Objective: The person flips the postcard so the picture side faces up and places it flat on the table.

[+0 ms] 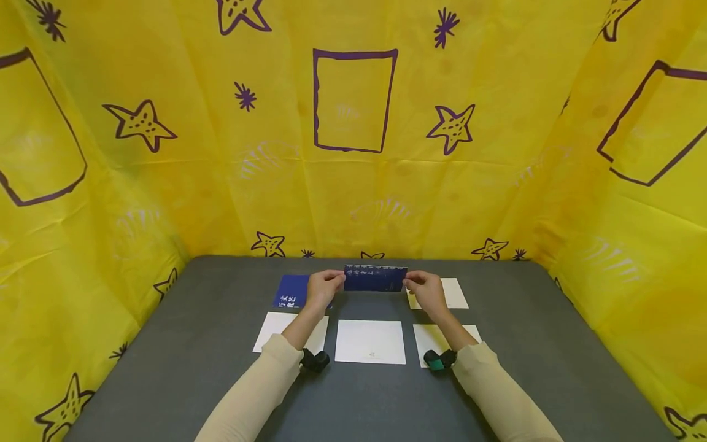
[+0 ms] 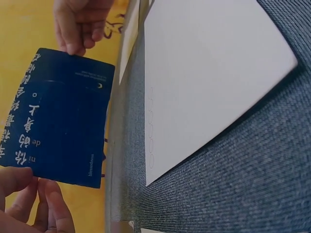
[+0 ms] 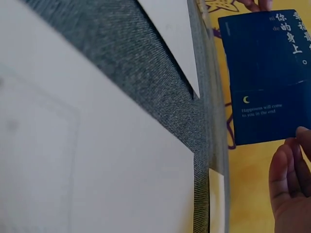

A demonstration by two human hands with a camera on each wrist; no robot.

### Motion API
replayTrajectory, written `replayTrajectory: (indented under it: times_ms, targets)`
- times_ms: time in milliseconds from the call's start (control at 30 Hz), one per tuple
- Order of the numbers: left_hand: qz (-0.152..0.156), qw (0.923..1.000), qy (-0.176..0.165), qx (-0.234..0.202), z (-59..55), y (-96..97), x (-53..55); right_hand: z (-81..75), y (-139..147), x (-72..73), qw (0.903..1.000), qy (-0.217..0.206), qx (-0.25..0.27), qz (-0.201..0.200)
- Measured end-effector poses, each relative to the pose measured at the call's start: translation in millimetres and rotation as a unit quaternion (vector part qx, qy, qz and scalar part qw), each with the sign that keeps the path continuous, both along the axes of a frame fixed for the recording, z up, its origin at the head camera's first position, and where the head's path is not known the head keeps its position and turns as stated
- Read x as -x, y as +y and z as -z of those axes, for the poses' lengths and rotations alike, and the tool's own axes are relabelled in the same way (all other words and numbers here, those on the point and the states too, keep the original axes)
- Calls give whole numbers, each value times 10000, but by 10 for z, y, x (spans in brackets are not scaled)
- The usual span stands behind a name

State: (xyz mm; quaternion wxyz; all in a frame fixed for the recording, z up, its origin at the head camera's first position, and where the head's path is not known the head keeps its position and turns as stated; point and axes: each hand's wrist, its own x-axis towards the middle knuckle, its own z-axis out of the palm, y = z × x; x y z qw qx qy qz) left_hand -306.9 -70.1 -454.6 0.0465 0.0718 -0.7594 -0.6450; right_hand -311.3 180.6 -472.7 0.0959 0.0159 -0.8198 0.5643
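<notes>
A dark blue card [image 1: 375,279] with white Chinese lettering is held up off the table at the far side, tilted on edge. My left hand [image 1: 322,290] pinches its left end between thumb and fingers, while my right hand [image 1: 428,293] pinches the right end. In the right wrist view a small yellow moon and a line of English print show on the blue card [image 3: 265,73]. Under and beside my left hand lies another blue card [image 1: 290,288], partly covered by that hand. A white card [image 1: 455,293] lies flat behind my right hand.
Nearer me is a row of white cards: a left one [image 1: 269,326] partly under my left forearm, a middle one [image 1: 370,342], and a right one [image 1: 431,337] partly under my right wrist. The grey table [image 1: 193,356] is bounded by yellow patterned cloth [image 1: 353,202].
</notes>
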Motion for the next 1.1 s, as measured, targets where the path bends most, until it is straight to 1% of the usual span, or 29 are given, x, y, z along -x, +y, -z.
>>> replayTrajectory:
  times_ms: [167,333,500,633,767,967,1100]
  targets:
    - [-19,10000,-33,9,5,-8,-6,-31,-23,-8,10000,-26,63,65]
    - [-40,10000,-30,39,11,-7,1,-50,-48,-5,9998,44,122,178]
    - [-36,9999,15,-103,17,0,11,-50,-73,-1,9994,33,244,223]
    - [-31,9996,19,-279,17,15,23,-55,-82,6,9992,8,227,325]
    - [-49,9993,29,-369,11,29,29,-76,-110,10,9983,-8,380,443]
    - [-161,9991,-36,-396,27,47,34,-71,-135,34,9961,-97,649,590]
    - [-211,9990,-28,-403,45,68,37,-56,-137,42,9955,-78,705,635]
